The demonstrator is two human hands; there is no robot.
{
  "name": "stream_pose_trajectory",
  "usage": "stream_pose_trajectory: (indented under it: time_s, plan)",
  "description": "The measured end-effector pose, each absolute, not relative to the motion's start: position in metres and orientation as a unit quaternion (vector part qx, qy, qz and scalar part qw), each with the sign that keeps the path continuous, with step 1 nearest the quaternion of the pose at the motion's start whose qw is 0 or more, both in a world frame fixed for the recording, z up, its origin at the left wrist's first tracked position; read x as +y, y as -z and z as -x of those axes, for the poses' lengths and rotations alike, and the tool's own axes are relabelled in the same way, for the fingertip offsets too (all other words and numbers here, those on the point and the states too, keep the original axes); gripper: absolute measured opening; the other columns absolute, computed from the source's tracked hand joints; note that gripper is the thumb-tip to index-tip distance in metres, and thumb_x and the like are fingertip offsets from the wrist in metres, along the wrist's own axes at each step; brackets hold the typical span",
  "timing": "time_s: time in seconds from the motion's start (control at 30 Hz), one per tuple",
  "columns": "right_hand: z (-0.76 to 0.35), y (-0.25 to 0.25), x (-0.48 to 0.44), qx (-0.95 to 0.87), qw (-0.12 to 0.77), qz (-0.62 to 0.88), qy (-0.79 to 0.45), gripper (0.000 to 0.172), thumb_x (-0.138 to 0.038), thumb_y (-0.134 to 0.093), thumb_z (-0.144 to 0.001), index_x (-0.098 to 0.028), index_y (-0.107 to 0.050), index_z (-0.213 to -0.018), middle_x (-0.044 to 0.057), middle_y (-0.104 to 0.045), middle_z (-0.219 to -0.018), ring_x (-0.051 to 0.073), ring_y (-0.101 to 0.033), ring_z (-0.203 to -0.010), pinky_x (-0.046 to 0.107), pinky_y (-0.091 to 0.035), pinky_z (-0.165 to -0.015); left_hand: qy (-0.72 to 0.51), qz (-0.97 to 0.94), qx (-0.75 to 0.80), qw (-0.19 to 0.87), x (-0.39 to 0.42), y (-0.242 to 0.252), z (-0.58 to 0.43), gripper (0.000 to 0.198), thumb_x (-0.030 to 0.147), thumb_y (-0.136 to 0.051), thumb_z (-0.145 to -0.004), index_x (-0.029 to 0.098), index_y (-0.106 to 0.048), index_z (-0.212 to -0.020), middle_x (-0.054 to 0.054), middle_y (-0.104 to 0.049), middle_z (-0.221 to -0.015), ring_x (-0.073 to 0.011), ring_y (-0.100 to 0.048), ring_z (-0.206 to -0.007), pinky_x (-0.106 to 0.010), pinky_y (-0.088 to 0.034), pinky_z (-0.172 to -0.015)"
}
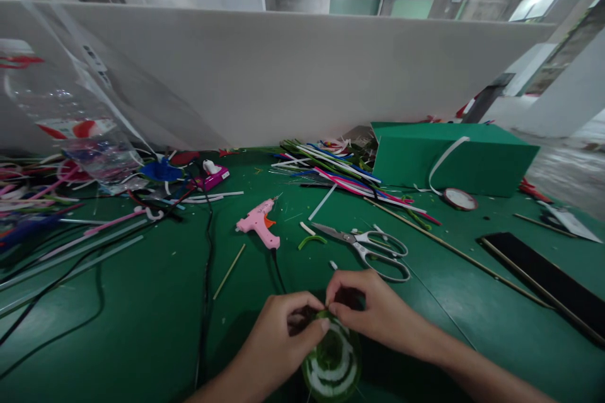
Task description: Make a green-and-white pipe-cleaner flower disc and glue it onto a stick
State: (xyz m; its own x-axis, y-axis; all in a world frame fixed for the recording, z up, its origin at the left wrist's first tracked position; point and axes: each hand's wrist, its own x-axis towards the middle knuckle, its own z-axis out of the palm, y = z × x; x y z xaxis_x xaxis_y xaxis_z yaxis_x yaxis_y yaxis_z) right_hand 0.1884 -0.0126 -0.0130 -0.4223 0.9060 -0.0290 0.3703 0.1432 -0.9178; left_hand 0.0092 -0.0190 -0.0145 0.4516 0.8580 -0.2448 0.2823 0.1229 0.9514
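A round piece of green and white fuzzy stems (331, 362), wound in rings, sits low in the view between my hands. My left hand (283, 334) grips its upper left edge with thumb and fingers. Its top edge is pinched between the fingertips of my right hand (363, 302); the fingers cover the exact spot. Beyond my right hand lie scissors (352, 239) with grey-white handles, blades pointing left. A pink glue gun (259, 223) rests on its side farther left, its cord running down toward my left hand. A short curved green stem (312, 240) is near the scissors' tips.
Colourful stems (331, 164) are heaped at the back of the green table (155, 302). A green box (454, 154), a tape roll (459, 199) and a black phone-like slab (543, 277) are at right. Left are a clear plastic jug (61, 107), more stems and a black cable (207, 277).
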Motion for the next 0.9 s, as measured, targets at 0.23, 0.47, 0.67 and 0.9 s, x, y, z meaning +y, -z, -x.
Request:
stream_pose_trajectory:
  time_s: [0.23, 0.47, 0.67, 0.9]
  plan:
    - [-0.185, 0.011, -0.015, -0.716, 0.292, 0.467, -0.429, 0.01, -0.01, -0.055, -0.071, -0.017, -0.062, -0.073, -0.002, -0.06, -0.065, 0.011, -0.053, -0.06, 0.019, -0.038, -0.054, -0.25, -0.637, 0.486, 0.543, -0.02, 0.016, -0.012, 0.016, 0.02, -0.053, -0.072, 0.013, -0.066, -0.068, 0.002, -0.055, -0.056, -0.0119, -0.047, -0.053, -0.02, -0.034, -0.05]
    - [-0.182, 0.012, -0.016, -0.739, 0.288, 0.478, -0.378, 0.01, -0.009, -0.055, -0.07, -0.018, -0.06, -0.071, -0.002, -0.059, -0.065, 0.011, -0.052, -0.059, 0.019, -0.037, -0.051, -0.251, -0.632, 0.486, 0.549, -0.018, 0.016, -0.012, 0.015, 0.02, -0.053, -0.07, 0.013, -0.065, -0.064, 0.003, -0.049, -0.054, -0.0116, -0.043, -0.053, -0.021, -0.03, -0.05]
    - [-0.18, 0.018, -0.021, -0.799, 0.3, 0.436, -0.284, 0.012, -0.007, -0.052, -0.071, -0.018, -0.054, -0.07, -0.002, -0.054, -0.066, 0.011, -0.049, -0.059, 0.02, -0.035, -0.053, -0.259, -0.603, 0.477, 0.584, -0.016, 0.016, -0.011, 0.014, 0.018, -0.054, -0.068, 0.014, -0.063, -0.059, 0.005, -0.047, -0.051, -0.0107, -0.04, -0.051, -0.02, -0.03, -0.049]
    - [-0.182, 0.024, -0.025, -0.924, 0.259, 0.278, -0.029, 0.024, -0.006, -0.041, -0.084, -0.017, -0.05, -0.064, 0.002, -0.052, -0.061, 0.014, -0.043, -0.058, 0.028, -0.027, -0.053, -0.273, -0.594, 0.469, 0.594, -0.016, 0.021, -0.01, 0.014, 0.018, -0.056, -0.069, 0.014, -0.063, -0.057, 0.004, -0.051, -0.053, -0.0118, -0.044, -0.055, -0.02, -0.032, -0.051]
